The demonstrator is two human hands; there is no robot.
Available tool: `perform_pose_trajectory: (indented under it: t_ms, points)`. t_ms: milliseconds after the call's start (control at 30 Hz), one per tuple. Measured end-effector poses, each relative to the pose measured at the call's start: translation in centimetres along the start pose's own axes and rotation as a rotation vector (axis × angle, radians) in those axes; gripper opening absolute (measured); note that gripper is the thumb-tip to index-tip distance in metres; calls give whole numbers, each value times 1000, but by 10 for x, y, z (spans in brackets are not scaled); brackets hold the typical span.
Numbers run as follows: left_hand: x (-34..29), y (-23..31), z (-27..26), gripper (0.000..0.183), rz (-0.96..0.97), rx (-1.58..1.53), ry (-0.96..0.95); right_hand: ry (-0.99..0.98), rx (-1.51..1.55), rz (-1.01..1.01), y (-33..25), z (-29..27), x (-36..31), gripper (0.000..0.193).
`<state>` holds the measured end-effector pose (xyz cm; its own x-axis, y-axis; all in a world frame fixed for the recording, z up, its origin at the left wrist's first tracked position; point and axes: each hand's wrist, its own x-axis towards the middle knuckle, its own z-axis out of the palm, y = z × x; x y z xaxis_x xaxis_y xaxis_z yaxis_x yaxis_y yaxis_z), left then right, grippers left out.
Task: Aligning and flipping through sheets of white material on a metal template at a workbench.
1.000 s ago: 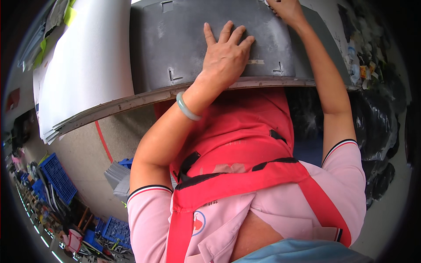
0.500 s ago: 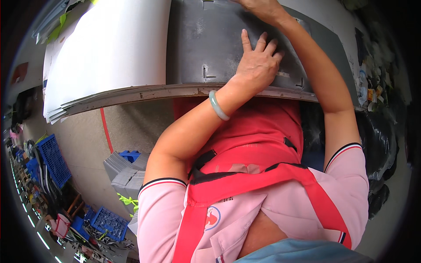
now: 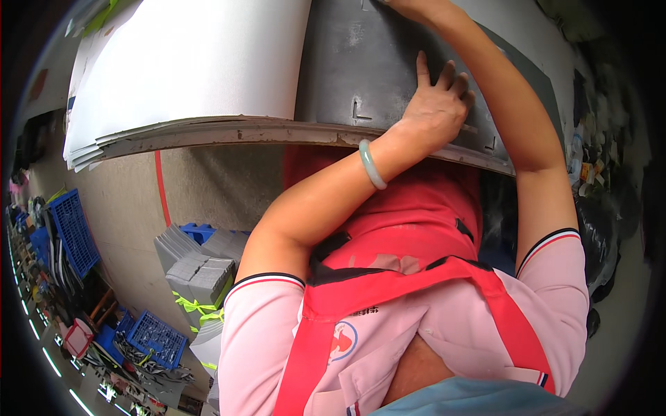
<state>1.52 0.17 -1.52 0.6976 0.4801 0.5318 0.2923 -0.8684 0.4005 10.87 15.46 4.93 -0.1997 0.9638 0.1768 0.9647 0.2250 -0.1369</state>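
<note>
My left hand (image 3: pixel 438 109) lies on a dark grey sheet (image 3: pixel 350 73) with its fingers spread and stretched out. A pale green bangle (image 3: pixel 372 165) rings that wrist. L-shaped marks show near the sheet's corners. To the left, a large white sheet (image 3: pixel 201 62) lies on top of other white sheets and meets the dark one along a straight edge. My right hand (image 3: pixel 420 8) reaches over the far part of the dark sheet, where the top of the picture cuts off its fingers.
The worn table edge (image 3: pixel 208 132) runs in front of my red apron (image 3: pixel 409 201). Below at left stand bundles of grey pieces (image 3: pixel 201 274) tied with yellow-green strips, and blue crates (image 3: pixel 73 232). Black plastic bags (image 3: pixel 600 229) sit on the right.
The dark sheet and the white sheet's edge beside it have shifted right in the picture. My left hand has moved right with them, fingers still spread. My right hand stays near the top edge.
</note>
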Motion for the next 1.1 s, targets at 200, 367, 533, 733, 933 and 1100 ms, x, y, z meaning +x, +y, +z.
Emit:
perform_pose_trajectory:
  t_ms: [200,367,533,733,933,1100]
  points:
    - [1,0,-4,40,-8,44,-115,-10,931,340,-8,4,-8,10]
    - [-1,-1,-4,42,26,73,-49,-32,682,476,-7,14,6,12]
    - [0,-2,3,40,21,73,-29,-90,857,581,-26,-2,-29,11]
    - [-5,-2,16,39,-65,-233,54,-452,882,400,-77,-18,-106,19]
    - [-11,-8,12,39,42,46,37,-459,723,403,-111,-16,-115,14]
    - [-8,-6,17,40,21,91,26,-549,624,387,-113,-18,-116,14]
